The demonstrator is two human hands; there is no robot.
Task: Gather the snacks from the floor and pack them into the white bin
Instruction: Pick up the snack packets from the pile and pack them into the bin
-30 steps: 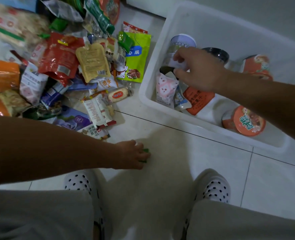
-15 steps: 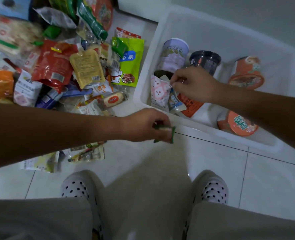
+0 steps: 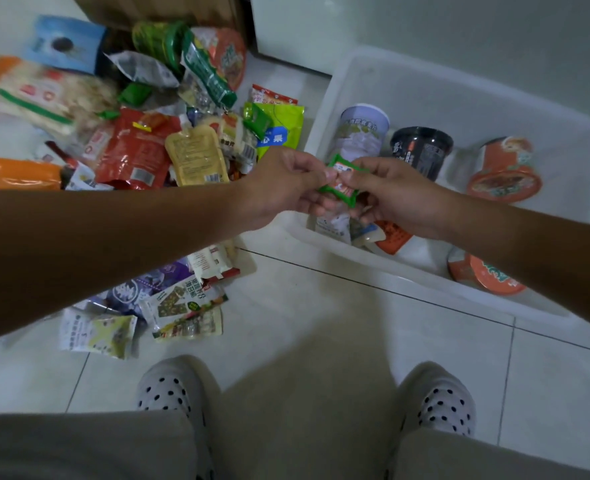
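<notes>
A small green snack packet (image 3: 342, 181) hangs over the near left corner of the white bin (image 3: 383, 273). My left hand (image 3: 281, 185) pinches its left side and my right hand (image 3: 395, 195) pinches its right side. Inside the bin stand a pale cup (image 3: 364, 133), a black cup (image 3: 421, 148) and two orange noodle bowls (image 3: 504, 171), with small packets partly hidden under my right hand. A pile of snack bags (image 3: 141, 147) covers the floor to the left.
Loose packets (image 3: 182, 310) lie on the tiles by my left foot (image 3: 169, 386). My right foot (image 3: 442, 400) stands near the bin's front. A brown cardboard box (image 3: 155, 8) and a white cabinet (image 3: 286, 26) stand behind the pile.
My left hand lifted the green packet off the floor and carried it right to the bin's corner. My right hand left the packets in the bin and took hold of the green packet.
</notes>
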